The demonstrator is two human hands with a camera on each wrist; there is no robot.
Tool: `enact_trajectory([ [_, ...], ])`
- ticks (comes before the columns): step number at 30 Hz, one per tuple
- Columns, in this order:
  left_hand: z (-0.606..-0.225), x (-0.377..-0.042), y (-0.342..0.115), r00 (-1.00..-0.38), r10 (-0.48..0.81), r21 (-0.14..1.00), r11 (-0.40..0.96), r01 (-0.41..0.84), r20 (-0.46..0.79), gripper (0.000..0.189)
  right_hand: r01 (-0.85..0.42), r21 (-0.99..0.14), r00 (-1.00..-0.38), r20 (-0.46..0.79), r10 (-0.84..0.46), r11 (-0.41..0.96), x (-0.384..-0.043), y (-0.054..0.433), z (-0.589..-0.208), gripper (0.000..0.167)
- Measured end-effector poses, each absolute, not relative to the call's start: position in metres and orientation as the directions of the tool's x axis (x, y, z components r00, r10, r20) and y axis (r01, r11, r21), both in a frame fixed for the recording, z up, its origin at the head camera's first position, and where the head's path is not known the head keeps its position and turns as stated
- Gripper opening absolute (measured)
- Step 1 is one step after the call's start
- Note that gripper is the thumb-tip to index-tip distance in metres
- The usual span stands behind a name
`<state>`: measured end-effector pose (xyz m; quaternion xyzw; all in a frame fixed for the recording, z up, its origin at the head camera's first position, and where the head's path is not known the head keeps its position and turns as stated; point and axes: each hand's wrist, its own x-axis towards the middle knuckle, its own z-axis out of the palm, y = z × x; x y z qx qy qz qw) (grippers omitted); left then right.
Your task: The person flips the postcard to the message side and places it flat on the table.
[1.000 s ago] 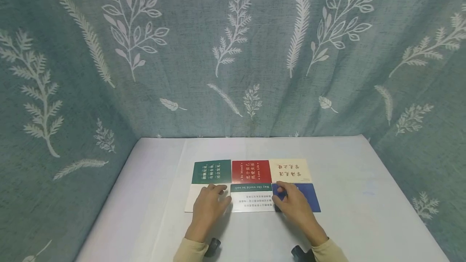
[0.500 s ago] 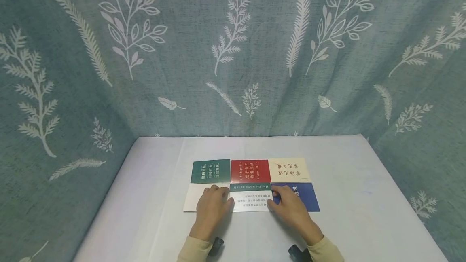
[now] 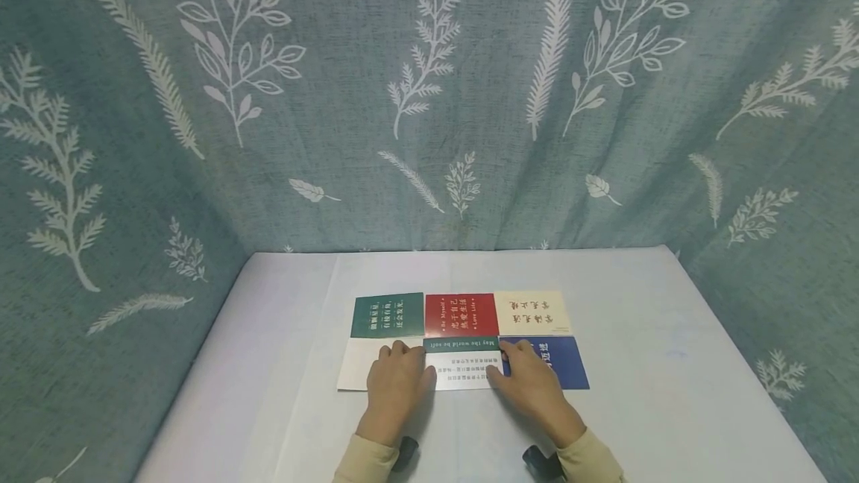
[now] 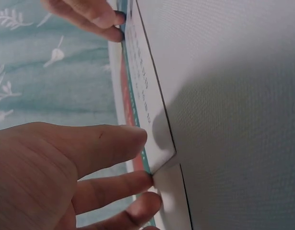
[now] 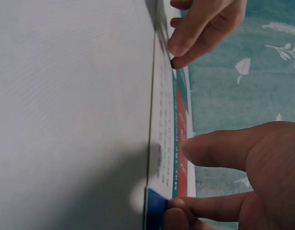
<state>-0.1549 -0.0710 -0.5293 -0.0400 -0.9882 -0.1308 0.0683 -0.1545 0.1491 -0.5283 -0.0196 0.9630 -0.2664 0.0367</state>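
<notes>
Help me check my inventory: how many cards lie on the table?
6. Far row, left to right: green card, red card, cream card. Near row: pale card, green-banded card, blue card. Any cards stacked underneath would be hidden.

Six cards (image 3: 461,316) on table (image 3: 671,393), two rows of three; curtain (image 3: 349,95) behind.
Front row: left hand (image 3: 396,387) where left card (image 3: 353,368) meets middle card (image 3: 463,373), right hand (image 3: 535,387) where middle meets right card (image 3: 570,365).

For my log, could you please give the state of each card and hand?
Green card: flat, uncovered
Red card: flat, uncovered
Back cream card: flat, uncovered
Front cream card: flat, partly covered
Banded card: flat, partly covered
Blue card: flat, partly covered
Left hand: not pinching
Right hand: not pinching
</notes>
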Motion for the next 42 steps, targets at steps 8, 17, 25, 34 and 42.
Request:
enact_trajectory([
  [8,-0.5268,-0.1533,-0.0683,-0.989,0.065,0.231,0.968,0.095,0.133,0.031,-0.022,-0.531,-0.998,-0.039,-0.050,0.847,-0.1578,0.1493,-0.5256,0.054],
  [17,-0.5263,-0.1534,-0.0701,-0.988,0.075,0.217,0.971,0.102,0.132,0.033,-0.012,-0.578,-0.998,-0.042,-0.044,0.816,-0.1619,0.1490,-0.5252,0.050],
  [25,-0.5275,-0.1537,-0.0705,-0.990,0.076,0.222,0.970,0.101,0.120,0.035,0.041,-0.641,-0.997,-0.075,-0.010,0.767,-0.1635,0.1507,-0.5275,0.048],
  [34,-0.5264,-0.1537,-0.0716,-0.991,0.071,0.231,0.968,0.096,0.111,0.035,0.037,-0.725,-0.999,-0.026,0.027,0.688,-0.1601,0.1525,-0.5277,0.037],
  [42,-0.5279,-0.1542,-0.0709,-0.992,0.069,0.248,0.964,0.093,0.103,0.035,0.074,-0.811,-0.997,-0.061,0.043,0.581,-0.1592,0.1568,-0.5247,0.036],
])
